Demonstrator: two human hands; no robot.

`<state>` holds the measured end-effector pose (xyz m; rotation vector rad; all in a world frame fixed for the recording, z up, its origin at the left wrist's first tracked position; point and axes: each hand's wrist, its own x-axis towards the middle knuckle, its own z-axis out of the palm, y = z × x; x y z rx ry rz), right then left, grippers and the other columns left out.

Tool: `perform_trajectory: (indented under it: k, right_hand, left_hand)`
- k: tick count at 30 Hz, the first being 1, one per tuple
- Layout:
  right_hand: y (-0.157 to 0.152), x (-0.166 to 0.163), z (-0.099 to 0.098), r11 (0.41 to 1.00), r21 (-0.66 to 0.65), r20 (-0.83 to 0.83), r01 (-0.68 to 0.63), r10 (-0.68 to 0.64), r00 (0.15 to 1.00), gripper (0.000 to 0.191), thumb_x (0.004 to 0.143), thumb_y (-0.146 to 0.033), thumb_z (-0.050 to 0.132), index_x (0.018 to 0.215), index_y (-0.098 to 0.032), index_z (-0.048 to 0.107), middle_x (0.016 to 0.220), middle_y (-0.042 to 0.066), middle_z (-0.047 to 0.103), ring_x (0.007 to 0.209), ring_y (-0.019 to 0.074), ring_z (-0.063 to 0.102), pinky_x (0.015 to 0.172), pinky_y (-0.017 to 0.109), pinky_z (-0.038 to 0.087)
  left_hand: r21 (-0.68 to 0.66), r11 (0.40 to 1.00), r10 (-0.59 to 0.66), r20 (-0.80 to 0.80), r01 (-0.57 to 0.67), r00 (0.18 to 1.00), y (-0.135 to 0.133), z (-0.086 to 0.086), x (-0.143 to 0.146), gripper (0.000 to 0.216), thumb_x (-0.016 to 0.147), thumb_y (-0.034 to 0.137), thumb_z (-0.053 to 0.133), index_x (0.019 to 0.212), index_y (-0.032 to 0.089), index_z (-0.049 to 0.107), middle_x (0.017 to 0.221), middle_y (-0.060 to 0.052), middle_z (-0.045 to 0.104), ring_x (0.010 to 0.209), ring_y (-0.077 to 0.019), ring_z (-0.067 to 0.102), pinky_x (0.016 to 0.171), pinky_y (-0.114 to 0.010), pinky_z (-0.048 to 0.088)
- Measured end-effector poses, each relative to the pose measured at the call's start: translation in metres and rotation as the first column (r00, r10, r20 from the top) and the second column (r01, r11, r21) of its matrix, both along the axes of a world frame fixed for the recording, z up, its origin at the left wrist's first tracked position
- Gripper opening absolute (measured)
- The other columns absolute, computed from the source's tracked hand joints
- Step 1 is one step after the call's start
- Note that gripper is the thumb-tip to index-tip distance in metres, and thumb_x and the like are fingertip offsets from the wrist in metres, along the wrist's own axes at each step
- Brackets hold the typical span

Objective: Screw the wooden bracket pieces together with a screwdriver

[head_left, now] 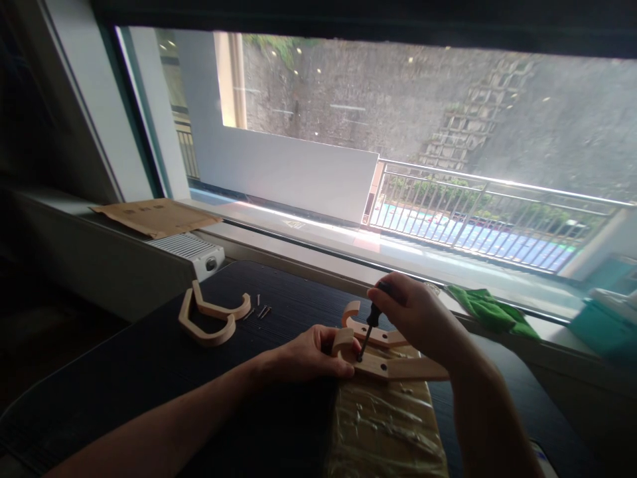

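My right hand (pixel 405 309) grips the dark handle of a screwdriver (pixel 372 317), its shaft slanting down to a hole at the left of a wooden hook (pixel 418 368). Fingers of my left hand (pixel 318 352) pinch that hook at its curled end. The hook lies across a tape-wrapped cardboard box (pixel 388 425). Just behind it, a second wooden hook (pixel 371 332) rests on the box, partly hidden by my right hand. Dark holes show in both hooks. Whether a screw sits under the screwdriver tip is too small to tell.
Two more wooden hooks (pixel 209 335) lie on the dark table (pixel 149 372) at left, beside several loose screws (pixel 263 311). A green cloth (pixel 490 311) and a teal container (pixel 607 322) sit on the right sill. A brown paper envelope (pixel 159 216) lies at the left near the window.
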<state>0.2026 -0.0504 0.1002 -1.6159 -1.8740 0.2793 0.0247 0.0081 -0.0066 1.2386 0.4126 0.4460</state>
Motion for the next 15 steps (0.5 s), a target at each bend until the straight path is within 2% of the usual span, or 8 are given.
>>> perform_trajectory:
  k: [3, 8, 11, 15]
  right_hand:
    - [-0.0015, 0.0002, 0.0004, 1.000, 0.005, 0.021, 0.007, -0.007, 1.000, 0.022, 0.082, -0.043, 0.049, 0.080, -0.023, 0.056, 0.060, -0.004, 0.057, 0.053, 0.0108, 0.047, 0.049, 0.023, 0.035]
    - [-0.0067, -0.0012, 0.0039, 0.997, -0.019, 0.027, -0.070, 0.070, 0.997, 0.017, 0.080, -0.036, 0.052, 0.093, -0.028, 0.059, 0.066, -0.004, 0.060, 0.057, 0.0115, 0.050, 0.053, 0.023, 0.037]
    - [-0.0049, -0.0016, 0.0030, 0.996, -0.018, 0.014, -0.085, 0.085, 0.996, 0.016, 0.081, -0.037, 0.051, 0.087, -0.025, 0.059, 0.067, -0.003, 0.061, 0.058, 0.0115, 0.051, 0.053, 0.023, 0.037]
    - [-0.0008, -0.0009, 0.0005, 1.000, 0.016, 0.050, 0.011, -0.012, 0.999, 0.022, 0.082, -0.042, 0.049, 0.076, -0.022, 0.055, 0.058, -0.004, 0.055, 0.052, 0.0104, 0.045, 0.048, 0.023, 0.033]
  left_hand:
    - [0.002, 1.000, -0.001, 0.000, 0.001, 1.000, 0.0000, -0.0005, 0.0003, 0.030, 0.059, 0.014, 0.079, 0.086, 0.013, 0.066, 0.077, 0.002, 0.063, 0.067, -0.0086, 0.054, 0.068, -0.021, 0.040]
    - [0.015, 1.000, -0.004, 0.006, 0.004, 1.000, 0.0004, -0.0014, -0.0002, 0.030, 0.059, 0.015, 0.078, 0.087, 0.014, 0.066, 0.078, 0.002, 0.063, 0.068, -0.0091, 0.055, 0.069, -0.022, 0.040]
    - [0.011, 1.000, -0.003, 0.006, 0.002, 1.000, 0.0006, -0.0018, -0.0003, 0.031, 0.059, 0.016, 0.079, 0.087, 0.014, 0.066, 0.078, 0.002, 0.063, 0.067, -0.0089, 0.055, 0.068, -0.021, 0.040]
    - [0.008, 1.000, 0.002, -0.015, -0.002, 1.000, 0.0004, -0.0016, -0.0001, 0.032, 0.058, 0.016, 0.079, 0.087, 0.014, 0.066, 0.075, 0.003, 0.062, 0.065, -0.0086, 0.054, 0.068, -0.021, 0.040]
